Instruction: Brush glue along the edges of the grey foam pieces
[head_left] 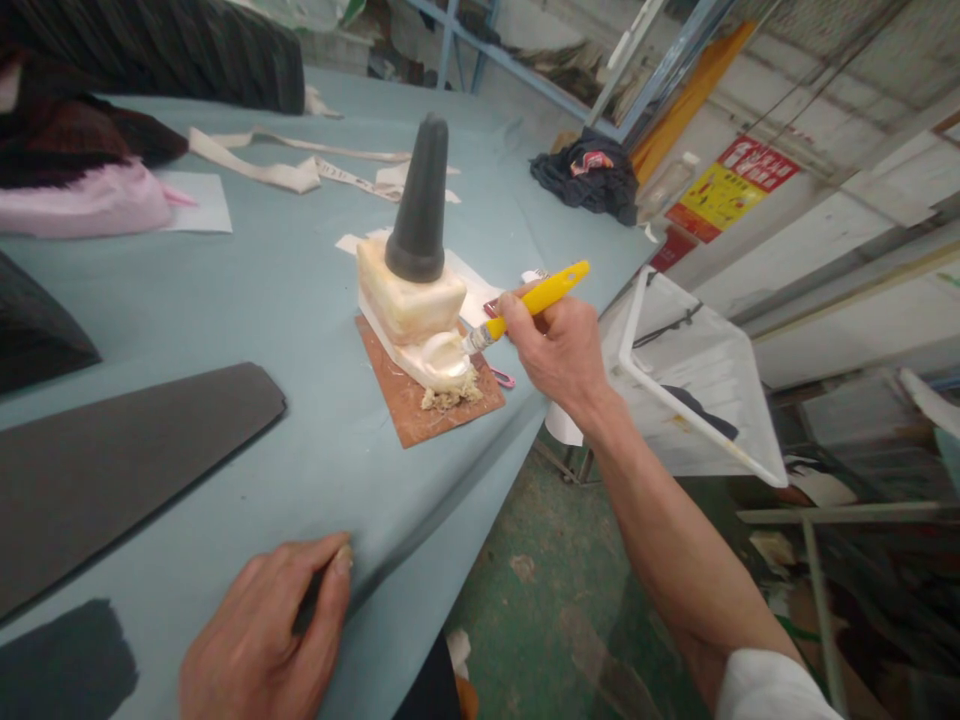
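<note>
My right hand [559, 350] is closed round a yellow-handled brush [536, 298], whose bristle end dips into white glue in the scoop-shaped mouth of a cream glue container [409, 300]. A dark grey cone-shaped funnel [420, 200] stands upright on that container, which rests on a brown card square [420, 400] crusted with dried glue. My left hand [262, 640] lies on the blue table [285, 290] near its front edge, fingers curled and pinched on what looks like a dark piece, touching the cloth.
Long black foam or leather pieces [112, 460] lie at the left. White strips [292, 170], paper sheets, pink fabric [75, 205] and dark garments [589, 175] sit farther back. A white plastic crate [690, 380] stands beside the table's right edge over a green floor.
</note>
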